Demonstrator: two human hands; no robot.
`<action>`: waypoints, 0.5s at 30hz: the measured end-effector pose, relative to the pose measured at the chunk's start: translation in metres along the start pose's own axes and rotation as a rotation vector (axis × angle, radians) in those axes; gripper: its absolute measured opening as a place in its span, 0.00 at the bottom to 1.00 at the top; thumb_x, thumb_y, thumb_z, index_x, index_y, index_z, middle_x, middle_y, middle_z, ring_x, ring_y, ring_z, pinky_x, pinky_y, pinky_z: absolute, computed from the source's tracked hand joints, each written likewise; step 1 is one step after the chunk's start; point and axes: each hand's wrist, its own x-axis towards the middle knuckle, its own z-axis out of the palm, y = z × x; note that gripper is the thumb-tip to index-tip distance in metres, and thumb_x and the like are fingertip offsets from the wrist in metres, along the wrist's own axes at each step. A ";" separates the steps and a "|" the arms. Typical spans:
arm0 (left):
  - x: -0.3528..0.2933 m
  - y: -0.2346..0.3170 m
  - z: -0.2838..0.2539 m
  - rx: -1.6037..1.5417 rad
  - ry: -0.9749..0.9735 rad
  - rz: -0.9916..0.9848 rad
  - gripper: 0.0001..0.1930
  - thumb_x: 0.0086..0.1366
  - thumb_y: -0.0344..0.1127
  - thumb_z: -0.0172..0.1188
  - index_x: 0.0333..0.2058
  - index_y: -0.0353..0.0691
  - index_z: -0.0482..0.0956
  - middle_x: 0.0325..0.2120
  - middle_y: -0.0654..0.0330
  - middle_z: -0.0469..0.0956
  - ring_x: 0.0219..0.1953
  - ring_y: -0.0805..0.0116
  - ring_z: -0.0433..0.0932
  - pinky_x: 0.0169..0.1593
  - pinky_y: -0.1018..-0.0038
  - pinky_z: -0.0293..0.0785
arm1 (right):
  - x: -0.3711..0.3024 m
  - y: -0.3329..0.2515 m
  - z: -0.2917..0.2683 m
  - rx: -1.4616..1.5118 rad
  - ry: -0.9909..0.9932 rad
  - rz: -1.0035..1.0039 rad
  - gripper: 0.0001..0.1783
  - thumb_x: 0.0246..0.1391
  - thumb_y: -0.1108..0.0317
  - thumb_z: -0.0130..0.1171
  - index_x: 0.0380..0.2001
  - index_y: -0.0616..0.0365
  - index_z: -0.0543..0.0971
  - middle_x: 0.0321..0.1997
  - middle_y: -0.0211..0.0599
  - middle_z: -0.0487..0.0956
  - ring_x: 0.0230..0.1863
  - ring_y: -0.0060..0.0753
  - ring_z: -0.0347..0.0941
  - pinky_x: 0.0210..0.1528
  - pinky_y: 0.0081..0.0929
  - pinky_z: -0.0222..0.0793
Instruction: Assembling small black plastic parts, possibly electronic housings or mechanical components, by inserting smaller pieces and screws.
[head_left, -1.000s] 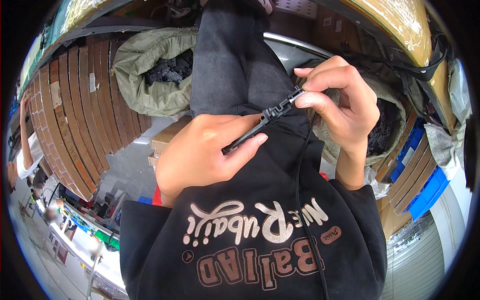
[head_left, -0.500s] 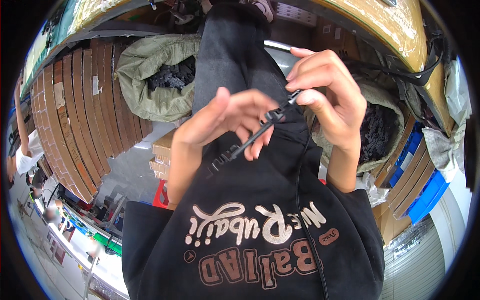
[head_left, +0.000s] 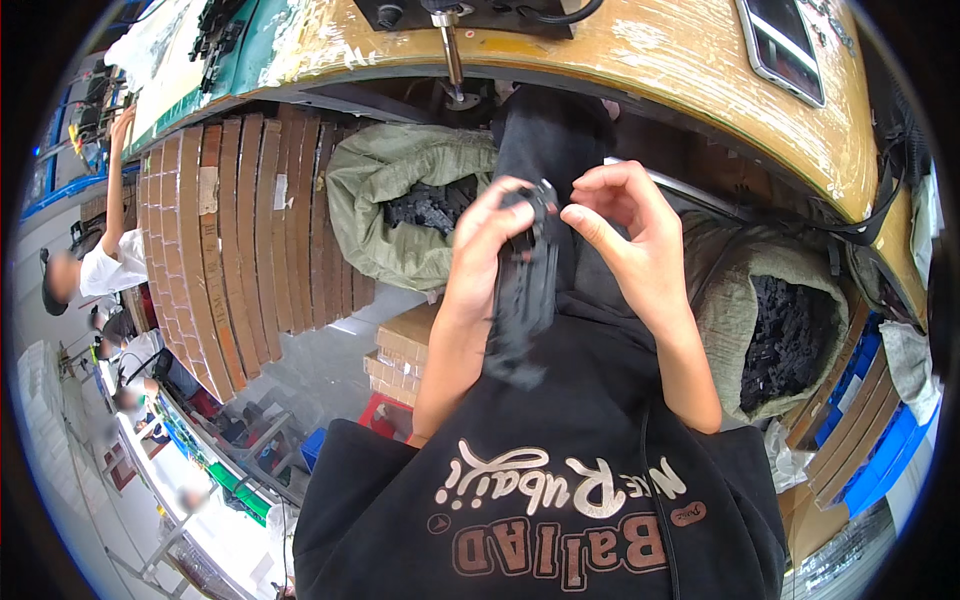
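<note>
My left hand point(head_left: 490, 235) is closed around the upper end of a long black plastic part point(head_left: 524, 295). The part hangs over my lap, its lower end smeared by motion, so its exact kind cannot be made out. Just right of its upper end is my right hand point(head_left: 640, 235), thumb and fingers curved but apart, with nothing visible between them. To the left, a pale green woven sack point(head_left: 365, 200) holds many small black pieces point(head_left: 428, 208). At my right side, another woven sack point(head_left: 722, 315) is filled with dark plastic pieces point(head_left: 790, 335).
Ahead runs a worn yellow workbench point(head_left: 650, 50) with a metal-shafted tool point(head_left: 450, 55) at its edge and a phone-like device point(head_left: 782, 50). Stacked flat cardboard point(head_left: 215, 260) stands left, cartons point(head_left: 400, 345) near my left elbow. Another person point(head_left: 110, 265) is at far left.
My right hand has let go of the black part, which now hangs more upright from my left hand. The view has shifted, bringing more of the workbench in.
</note>
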 end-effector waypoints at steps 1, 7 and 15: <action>0.004 0.004 0.006 0.139 0.139 0.170 0.07 0.57 0.33 0.48 0.32 0.37 0.67 0.20 0.67 0.68 0.18 0.82 0.66 0.22 0.87 0.62 | -0.002 -0.005 0.002 0.006 -0.006 -0.005 0.11 0.43 0.71 0.59 0.31 0.61 0.70 0.24 0.30 0.70 0.27 0.21 0.68 0.31 0.17 0.65; 0.028 0.021 0.000 0.296 0.273 0.506 0.04 0.58 0.27 0.48 0.32 0.35 0.67 0.22 0.68 0.70 0.21 0.86 0.64 0.23 0.87 0.62 | 0.000 -0.027 0.026 0.470 -0.358 0.556 0.13 0.52 0.67 0.47 0.39 0.59 0.61 0.18 0.38 0.71 0.12 0.23 0.66 0.09 0.16 0.62; 0.032 0.035 0.004 0.310 0.380 0.507 0.05 0.57 0.28 0.48 0.32 0.34 0.67 0.21 0.67 0.69 0.20 0.85 0.64 0.22 0.86 0.61 | 0.008 -0.032 0.041 0.635 -0.317 0.511 0.12 0.55 0.69 0.40 0.41 0.63 0.60 0.14 0.43 0.70 0.06 0.27 0.63 0.06 0.17 0.58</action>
